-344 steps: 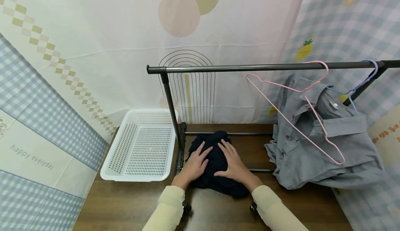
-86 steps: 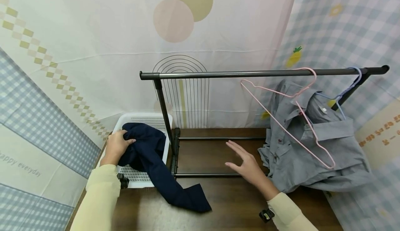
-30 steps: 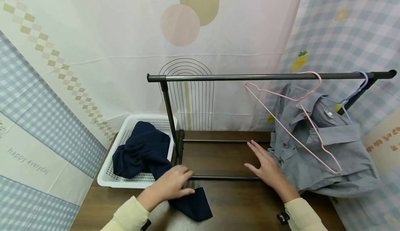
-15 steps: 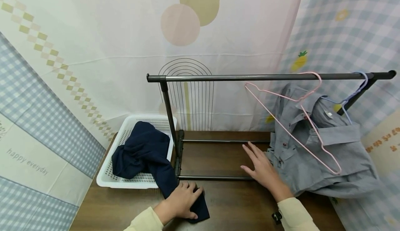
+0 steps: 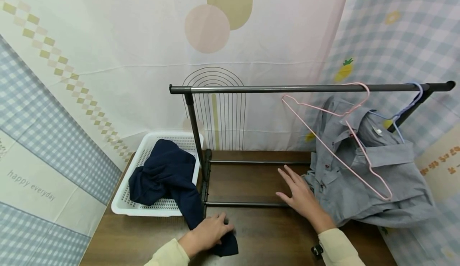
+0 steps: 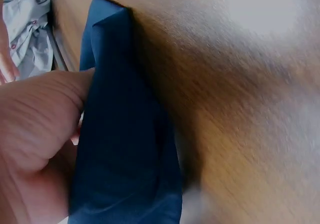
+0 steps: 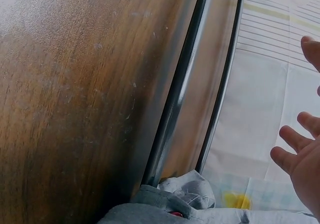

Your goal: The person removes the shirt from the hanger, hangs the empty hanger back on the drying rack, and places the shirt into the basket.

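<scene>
A navy garment (image 5: 161, 174) lies bunched in the white basket (image 5: 120, 209), and one end trails over the rim onto the wooden table (image 5: 273, 238). My left hand (image 5: 215, 230) grips that trailing end near the table's front edge. In the left wrist view the thumb (image 6: 45, 108) presses on the navy cloth (image 6: 125, 149). My right hand (image 5: 292, 186) hovers open, fingers straight, over the rack's base rail (image 5: 248, 204), just left of a grey shirt (image 5: 363, 182). The right wrist view shows its fingers (image 7: 300, 149) held apart.
A dark clothes rack bar (image 5: 305, 88) spans the table, its post (image 5: 195, 138) beside the basket. An empty pink hanger (image 5: 338, 134) and a blue hanger (image 5: 406, 102) carrying the grey shirt hang at its right end. Patterned cloth walls close in all round.
My left hand has slid from the basket's corner toward the front edge and closed on the garment's trailing end, bunching it. The right hand has barely shifted.
</scene>
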Available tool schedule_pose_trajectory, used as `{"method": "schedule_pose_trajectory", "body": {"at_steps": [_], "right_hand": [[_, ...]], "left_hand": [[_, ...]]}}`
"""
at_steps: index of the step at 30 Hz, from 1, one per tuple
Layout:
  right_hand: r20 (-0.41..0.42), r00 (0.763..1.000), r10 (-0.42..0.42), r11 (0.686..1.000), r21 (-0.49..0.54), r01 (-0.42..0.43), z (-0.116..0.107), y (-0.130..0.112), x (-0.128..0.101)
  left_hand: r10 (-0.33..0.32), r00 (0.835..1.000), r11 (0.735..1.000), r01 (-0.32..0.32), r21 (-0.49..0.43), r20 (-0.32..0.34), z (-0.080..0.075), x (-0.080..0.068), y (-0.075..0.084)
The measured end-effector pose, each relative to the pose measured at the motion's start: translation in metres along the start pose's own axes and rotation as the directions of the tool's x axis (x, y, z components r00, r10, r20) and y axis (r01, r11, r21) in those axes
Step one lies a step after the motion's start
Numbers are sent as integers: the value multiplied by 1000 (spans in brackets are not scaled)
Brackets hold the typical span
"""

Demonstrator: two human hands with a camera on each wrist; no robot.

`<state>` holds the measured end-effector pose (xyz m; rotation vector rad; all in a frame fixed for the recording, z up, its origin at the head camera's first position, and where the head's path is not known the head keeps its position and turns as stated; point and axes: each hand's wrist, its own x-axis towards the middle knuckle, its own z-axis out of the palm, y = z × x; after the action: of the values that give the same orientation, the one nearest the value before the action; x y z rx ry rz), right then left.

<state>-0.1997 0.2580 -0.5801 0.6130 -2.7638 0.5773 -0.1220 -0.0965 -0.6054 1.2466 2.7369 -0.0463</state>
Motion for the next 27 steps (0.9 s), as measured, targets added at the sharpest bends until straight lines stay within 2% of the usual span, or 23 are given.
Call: {"method": "schedule_pose_trajectory", "body": {"at_steps": [3,8,10,16,20,23,25,27], "right_hand": [[6,1000,5,1000,5,-5,0,0,1],[-2,1000,13,1000,25,-13,-2,-1,0],[-8,1000,13,999,36,-13,-3,-1,-1],[-8,1000,23,998,60,-22,-4,-2,0],[2,999,32,997,75,-32,-4,-3,-1],[0,999,39,995,94,-39,-4,-2,-1],[0,999,46,994,97,-45,-4,-2,-1],[-2,999,50,994,102,-49,-3,-1,0]], "left_hand": [[4,999,999,-6,-33,-36,-3,1,-1],[15,985,1000,-17,-13,-170,-18,2,-4],[6,973,1000,-4,10,-230,-29,0,-7],[-24,923,997,49,56,-384,-70,-15,-23],[-45,890,991,95,89,-453,-93,-30,-40],[-62,861,982,144,123,-505,-103,-43,-59],[-79,849,973,179,145,-522,-106,-51,-74],[-93,847,963,211,170,-523,-106,-57,-91]]}}
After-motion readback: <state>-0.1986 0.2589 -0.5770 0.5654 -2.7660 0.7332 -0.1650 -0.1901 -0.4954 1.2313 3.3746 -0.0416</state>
